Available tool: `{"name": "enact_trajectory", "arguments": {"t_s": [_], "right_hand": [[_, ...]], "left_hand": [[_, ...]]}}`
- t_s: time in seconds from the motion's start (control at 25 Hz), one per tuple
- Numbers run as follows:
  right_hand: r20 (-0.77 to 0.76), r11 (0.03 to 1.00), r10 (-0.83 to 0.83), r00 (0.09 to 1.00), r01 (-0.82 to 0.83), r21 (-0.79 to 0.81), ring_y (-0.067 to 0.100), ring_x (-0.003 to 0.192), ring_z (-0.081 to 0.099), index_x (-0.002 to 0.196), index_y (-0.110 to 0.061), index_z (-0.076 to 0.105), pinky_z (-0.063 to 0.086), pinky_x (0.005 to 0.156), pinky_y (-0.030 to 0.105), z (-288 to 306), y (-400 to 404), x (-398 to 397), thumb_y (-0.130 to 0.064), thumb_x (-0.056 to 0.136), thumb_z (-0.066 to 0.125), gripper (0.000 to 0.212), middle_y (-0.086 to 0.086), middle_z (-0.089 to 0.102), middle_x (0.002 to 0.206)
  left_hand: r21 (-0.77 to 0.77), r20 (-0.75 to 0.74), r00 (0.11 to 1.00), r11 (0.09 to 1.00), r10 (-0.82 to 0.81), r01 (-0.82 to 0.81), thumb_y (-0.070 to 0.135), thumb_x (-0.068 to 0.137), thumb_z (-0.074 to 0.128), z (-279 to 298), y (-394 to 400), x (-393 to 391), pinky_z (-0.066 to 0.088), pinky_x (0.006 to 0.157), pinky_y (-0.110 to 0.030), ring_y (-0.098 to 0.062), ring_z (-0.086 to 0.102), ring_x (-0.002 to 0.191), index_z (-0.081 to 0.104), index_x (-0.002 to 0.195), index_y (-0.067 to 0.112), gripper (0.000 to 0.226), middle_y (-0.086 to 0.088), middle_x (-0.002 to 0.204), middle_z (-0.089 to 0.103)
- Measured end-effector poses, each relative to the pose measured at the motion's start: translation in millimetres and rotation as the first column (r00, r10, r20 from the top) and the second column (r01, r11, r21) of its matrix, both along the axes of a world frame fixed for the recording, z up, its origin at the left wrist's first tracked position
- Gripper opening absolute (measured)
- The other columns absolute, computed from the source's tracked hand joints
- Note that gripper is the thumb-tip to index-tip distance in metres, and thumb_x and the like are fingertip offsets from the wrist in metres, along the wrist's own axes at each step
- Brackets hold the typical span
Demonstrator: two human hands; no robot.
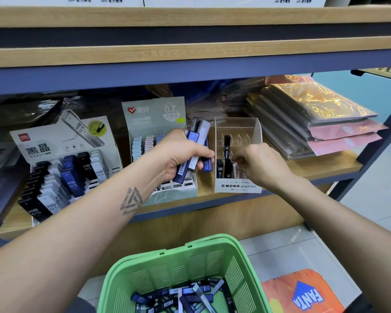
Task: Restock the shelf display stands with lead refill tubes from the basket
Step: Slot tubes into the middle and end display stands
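My left hand (178, 152) is shut on a bundle of blue and grey lead refill tubes (198, 136), held up in front of the green 0.7 display stand (154, 114). My right hand (261, 164) reaches into the clear MONO graph MG stand (238, 186), fingers pinched at a small tube (235, 169) in its front row; the grip is partly hidden. A black tube (227, 141) stands higher in that stand. The green basket (237, 263) below holds several loose tubes (185, 297). The white HB 0.5 stand (54, 141) at the left is filled with blue, black and white tubes.
Stacked plastic-wrapped folders (314, 118) lie on the shelf to the right of the clear stand. The wooden shelf board above (190, 55) overhangs the stands. An orange stool top (303, 292) sits on the tiled floor beside the basket.
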State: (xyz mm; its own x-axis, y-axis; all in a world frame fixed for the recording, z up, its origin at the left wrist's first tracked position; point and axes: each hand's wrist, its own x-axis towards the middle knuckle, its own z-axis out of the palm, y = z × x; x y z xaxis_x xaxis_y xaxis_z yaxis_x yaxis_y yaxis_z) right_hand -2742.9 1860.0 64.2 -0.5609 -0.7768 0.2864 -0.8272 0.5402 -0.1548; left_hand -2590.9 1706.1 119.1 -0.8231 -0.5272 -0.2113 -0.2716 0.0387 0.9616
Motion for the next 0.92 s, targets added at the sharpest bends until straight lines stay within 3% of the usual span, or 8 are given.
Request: {"name": "enact_trajectory", "arguments": {"t_s": [0.16,0.36,0.52,0.64,0.92], "right_hand": [[-0.046,1.0,0.019,0.999,-0.018,0.026,0.033,0.095,0.065,0.112,-0.029,0.073,0.044,0.065,0.032,2.3,-3.6,6.5,-0.012,0.091,0.063,0.029,0.004,0.073,0.1],[-0.048,0.997,-0.034,0.998,0.037,0.071,0.032,0.072,0.049,0.086,-0.021,0.067,0.033,0.061,0.03,5.2,0.2,9.1,-0.004,0.086,0.059,0.019,0.003,0.054,0.076],[-0.054,0.995,-0.091,0.994,0.093,0.037,0.033,0.083,0.064,0.093,-0.02,0.071,0.044,0.063,0.032,0.6,1.0,3.1,-0.005,0.084,0.064,0.018,0.003,0.069,0.087],[-0.076,0.991,-0.126,0.989,0.129,0.033,0.036,0.085,0.065,0.095,-0.02,0.069,0.052,0.065,0.035,-0.9,1.6,-1.9,-0.009,0.083,0.061,0.018,0.005,0.07,0.089],[-0.017,0.996,-0.089,0.996,0.089,0.022,0.033,0.092,0.067,0.102,-0.022,0.072,0.048,0.066,0.033,1.5,4.4,-3.6,-0.01,0.084,0.063,0.023,0.004,0.072,0.096]], "left_hand": [[-0.001,-0.01,1.0,1.0,-0.005,0.005,-0.005,0.076,0.077,1.0,-1.4,0.9,0.05,0.056,-0.03,-0.021,0.056,0.05,0.064,0.09,-0.002,0.019,-0.026,0.089,0.074],[-0.007,-0.007,1.0,1.0,-0.009,0.009,-0.005,0.076,0.077,0.1,-2.5,1.6,0.049,0.056,-0.03,-0.021,0.056,0.05,0.065,0.088,-0.002,0.017,-0.026,0.088,0.074],[0.001,-0.005,1.0,1.0,-0.009,0.009,-0.006,0.076,0.077,0.6,0.0,1.6,0.049,0.054,-0.029,-0.021,0.056,0.051,0.066,0.092,-0.003,0.02,-0.025,0.087,0.074],[0.001,-0.004,1.0,1.0,-0.008,0.008,-0.006,0.076,0.077,1.0,0.7,1.6,0.049,0.055,-0.029,-0.021,0.056,0.051,0.065,0.088,-0.002,0.017,-0.024,0.086,0.074],[0.004,0.0,1.0,1.0,-0.004,0.004,-0.006,0.075,0.078,-0.2,1.2,0.4,0.049,0.053,-0.029,-0.022,0.056,0.05,0.064,0.094,-0.002,0.024,-0.027,0.089,0.073]]}}
